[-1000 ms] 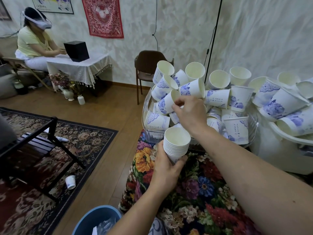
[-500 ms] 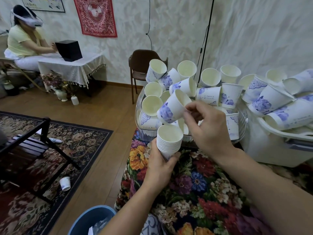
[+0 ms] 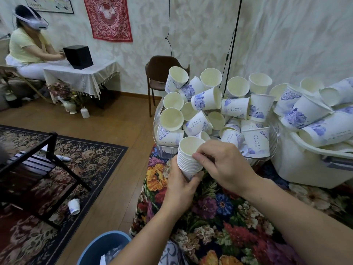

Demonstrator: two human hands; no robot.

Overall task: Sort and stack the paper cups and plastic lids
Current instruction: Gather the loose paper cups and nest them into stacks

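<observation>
My left hand [image 3: 179,188] grips the stack [image 3: 188,159] of nested cups from below, above the floral cloth [image 3: 219,217], while my right hand [image 3: 223,165] pinches the top cup's rim, seating it into the stack (it looks nearly home). Just beyond, loose cups [image 3: 206,100] lie jumbled in the clear tray [image 3: 274,138], more in the white bin [image 3: 305,169] to its right; I see no lids. So I judge I'm mid-stacking: next, release the rim, reach for a near cup, turn it mouth-up and align it
</observation>
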